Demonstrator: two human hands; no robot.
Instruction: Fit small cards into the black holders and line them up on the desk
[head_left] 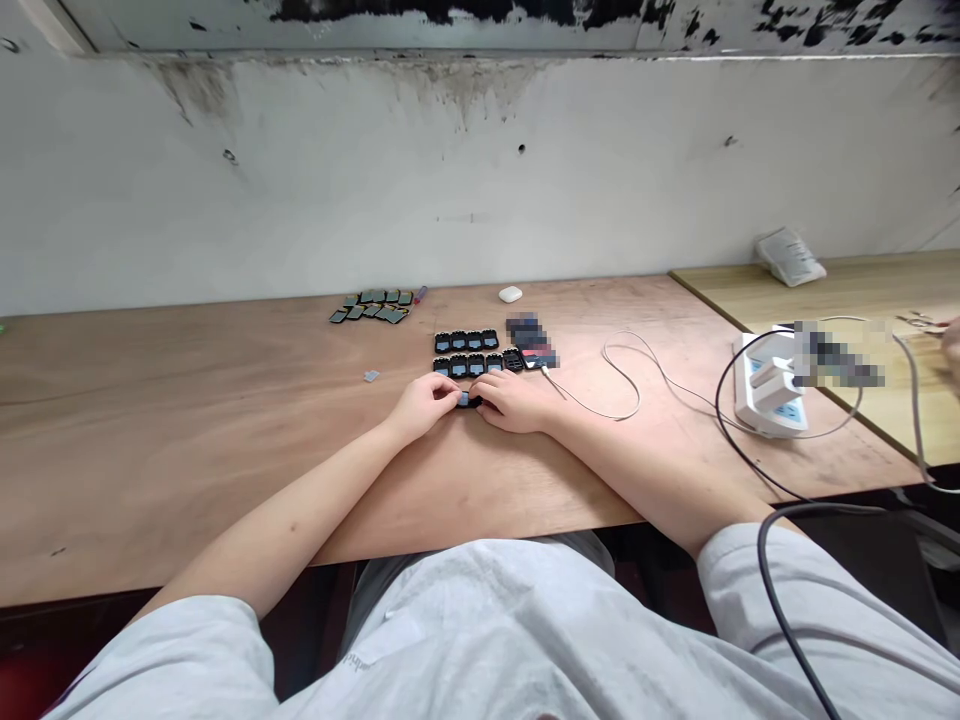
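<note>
My left hand (427,403) and my right hand (511,401) meet on the wooden table (187,420), fingers curled together round a small black-framed module with a grey face (469,399). Just beyond my fingers lie two rows of the same black modules (466,352), side by side. Farther back and to the left sits a loose cluster of flat grey-green pieces (373,305). One tiny grey piece (370,376) lies alone left of my left hand.
A white earbud case (510,294) sits near the wall. A thin white cable (622,385) loops right of my hands toward a white power strip (769,395) with black cords. A lighter table (847,290) adjoins at right, bearing a white device (789,257).
</note>
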